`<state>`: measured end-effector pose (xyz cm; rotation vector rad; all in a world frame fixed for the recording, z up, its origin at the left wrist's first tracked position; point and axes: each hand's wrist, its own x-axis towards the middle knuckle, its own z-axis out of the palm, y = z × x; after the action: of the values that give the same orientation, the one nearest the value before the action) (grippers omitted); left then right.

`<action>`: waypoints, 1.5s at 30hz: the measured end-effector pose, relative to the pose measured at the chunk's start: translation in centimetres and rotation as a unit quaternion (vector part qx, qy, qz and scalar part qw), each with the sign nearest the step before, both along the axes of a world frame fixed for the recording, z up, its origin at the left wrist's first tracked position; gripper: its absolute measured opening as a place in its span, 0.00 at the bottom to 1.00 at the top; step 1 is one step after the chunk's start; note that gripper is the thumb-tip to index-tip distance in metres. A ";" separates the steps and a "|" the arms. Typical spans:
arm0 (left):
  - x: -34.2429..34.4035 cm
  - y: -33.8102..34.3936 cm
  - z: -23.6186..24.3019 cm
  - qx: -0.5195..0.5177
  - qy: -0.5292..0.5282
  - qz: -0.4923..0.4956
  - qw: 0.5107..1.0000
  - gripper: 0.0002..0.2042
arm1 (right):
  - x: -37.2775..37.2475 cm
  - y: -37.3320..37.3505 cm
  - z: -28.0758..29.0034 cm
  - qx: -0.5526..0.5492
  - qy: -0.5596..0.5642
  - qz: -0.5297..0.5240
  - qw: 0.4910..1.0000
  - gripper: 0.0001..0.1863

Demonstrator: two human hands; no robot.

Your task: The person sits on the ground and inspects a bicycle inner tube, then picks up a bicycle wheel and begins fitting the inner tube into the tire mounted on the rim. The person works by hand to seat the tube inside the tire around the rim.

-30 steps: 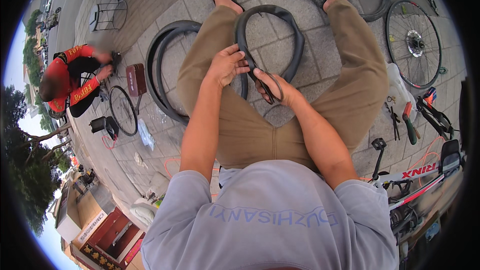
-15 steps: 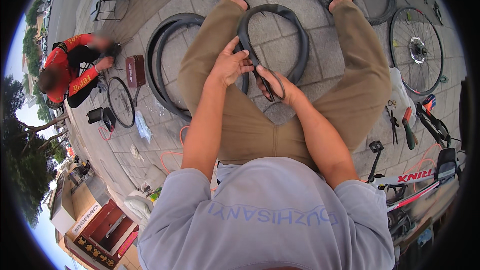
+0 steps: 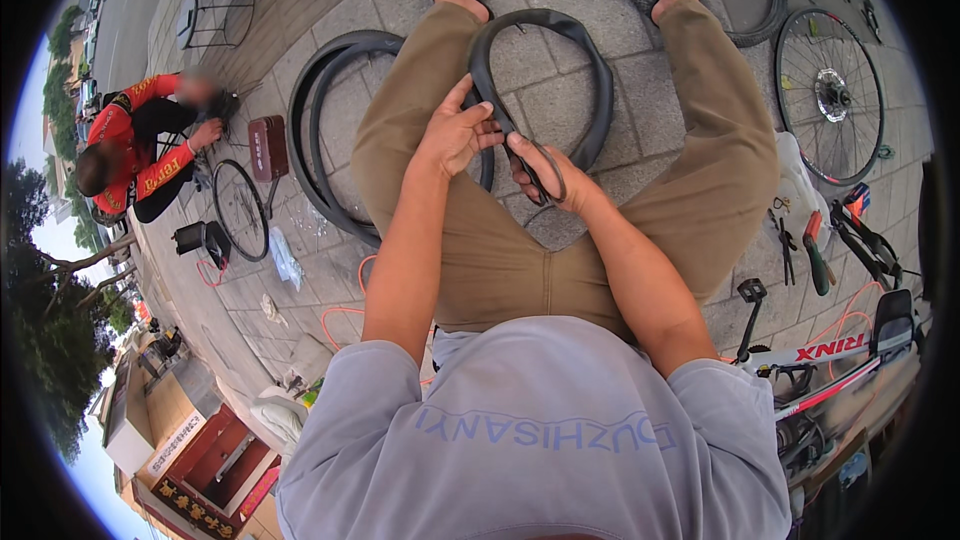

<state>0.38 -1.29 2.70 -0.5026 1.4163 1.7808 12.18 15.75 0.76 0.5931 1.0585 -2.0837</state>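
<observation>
A black bicycle inner tube forms a loop between my knees, its near side in my hands. My left hand holds the tube's left side, index finger stretched along it and thumb pressed near it. The fingers of my right hand are wrapped round the near end of the tube, thumb on top. A thin dark curved loop shows at this hand; I cannot tell whether it is part of the tube. Beyond my left leg, a black tyre lies on the paving.
A spoked wheel lies at right, near pliers and a red-and-green-handled tool. A bicycle frame is at lower right. Another tyre lies ahead. At left, a person in red sits near a wheel and dark red case.
The view has shifted slightly. Both hands keep their hold on the inner tube, with hardly any visible movement.
</observation>
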 end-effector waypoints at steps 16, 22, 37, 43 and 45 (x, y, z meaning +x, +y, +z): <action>1.1 0.5 0.5 -0.006 -0.009 -0.036 0.999 0.40 | -0.2 -0.5 0.0 0.045 0.025 -0.005 0.999 0.33; 1.1 0.9 1.1 -0.011 -0.008 -0.044 0.999 0.40 | -0.1 -0.5 -0.4 0.027 0.027 -0.011 0.999 0.33; 1.4 1.0 0.9 -0.009 -0.009 -0.040 0.999 0.41 | -0.3 -0.5 0.0 0.007 0.018 -0.026 0.999 0.33; 1.4 1.0 0.6 0.010 -0.005 -0.036 0.999 0.42 | -0.4 -0.3 0.0 0.007 0.026 -0.017 0.999 0.33; 1.4 1.0 0.6 0.000 -0.005 -0.037 0.999 0.42 | -0.4 -0.3 -0.2 0.012 0.027 -0.014 0.999 0.33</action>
<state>1.81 -0.26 3.34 -0.4519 1.4095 1.7175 11.82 15.47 0.61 0.5692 1.1118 -2.1240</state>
